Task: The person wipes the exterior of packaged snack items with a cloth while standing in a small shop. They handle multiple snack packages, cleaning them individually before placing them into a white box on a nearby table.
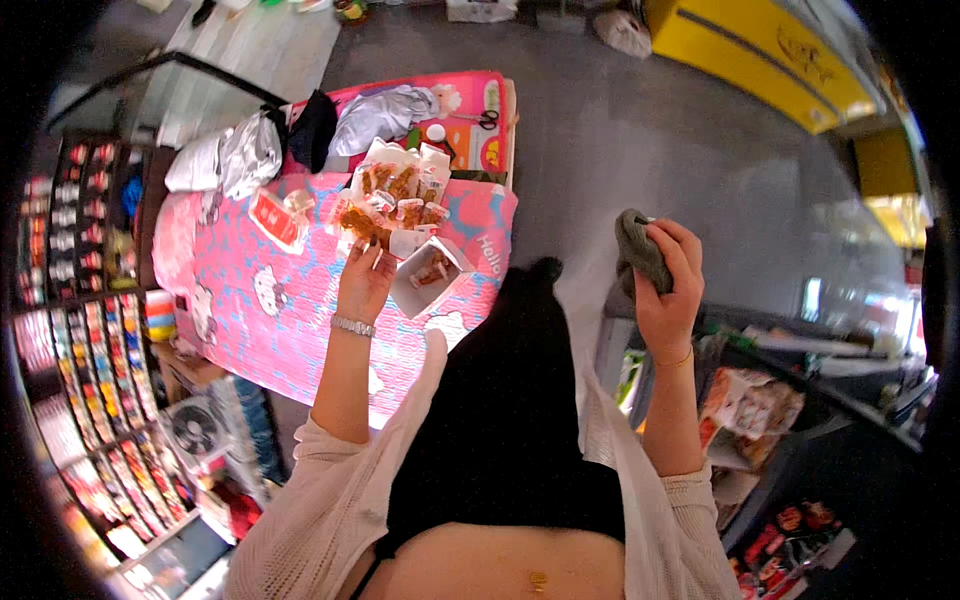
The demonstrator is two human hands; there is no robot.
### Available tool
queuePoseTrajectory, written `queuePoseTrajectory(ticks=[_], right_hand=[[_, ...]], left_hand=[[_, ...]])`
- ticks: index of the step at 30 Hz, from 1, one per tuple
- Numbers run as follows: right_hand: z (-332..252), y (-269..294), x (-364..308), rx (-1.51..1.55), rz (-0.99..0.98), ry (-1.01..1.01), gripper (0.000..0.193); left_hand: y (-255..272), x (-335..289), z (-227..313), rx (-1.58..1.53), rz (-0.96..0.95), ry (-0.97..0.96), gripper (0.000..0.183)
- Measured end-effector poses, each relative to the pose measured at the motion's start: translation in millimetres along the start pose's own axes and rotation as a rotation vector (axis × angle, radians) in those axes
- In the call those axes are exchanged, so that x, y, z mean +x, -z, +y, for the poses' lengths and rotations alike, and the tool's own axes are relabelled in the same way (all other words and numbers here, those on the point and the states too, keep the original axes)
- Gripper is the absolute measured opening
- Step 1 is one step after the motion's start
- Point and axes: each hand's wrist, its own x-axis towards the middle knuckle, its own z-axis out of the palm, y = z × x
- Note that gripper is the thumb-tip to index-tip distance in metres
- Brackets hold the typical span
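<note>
My right hand [668, 275] is closed round a dark grey-green folded cloth [641, 252], held up to the right of my body. On the left, my left hand [368, 283] is over the pink bed cover, its fingers apart, just below some brown fried-looking food [362, 222]. Whether the fingertips touch the food cannot be made out. Beside this hand a white open box [428, 280] lies tilted, with a small packet inside. Several more brown pieces in white paper packets [400, 185] are heaped just beyond. A red and white packet [278, 220] lies to the left.
The pink patterned bed cover [250, 320] spreads on the left. Silvery fabric [385, 115], a black cap-like item [313, 128] and scissors [487, 120] lie at its far end. Shelves [105, 370] and a fan [197, 428] stand left. A yellow box [765, 60] stands far right on the grey floor [570, 130].
</note>
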Motion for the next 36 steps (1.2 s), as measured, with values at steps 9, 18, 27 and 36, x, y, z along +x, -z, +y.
queuePoseTrajectory(ticks=[9, 18, 27, 36], right_hand=[[80, -86, -149, 0.117, 0.087, -0.432, 0.035], [107, -188, -211, 0.104, 0.185, -0.362, 0.035], [22, -282, -227, 0.138, 0.237, -0.364, 0.038], [-35, -353, -211, 0.155, 0.238, -0.358, 0.035]], left_hand=[[65, 98, -4, 1.572, -0.313, -0.255, 0.064], [126, 159, -36, 2.108, -0.67, -0.097, 0.04], [139, 205, -80, 1.855, -1.418, -0.539, 0.027], [139, 221, -93, 2.068, -1.461, -0.696, 0.029]])
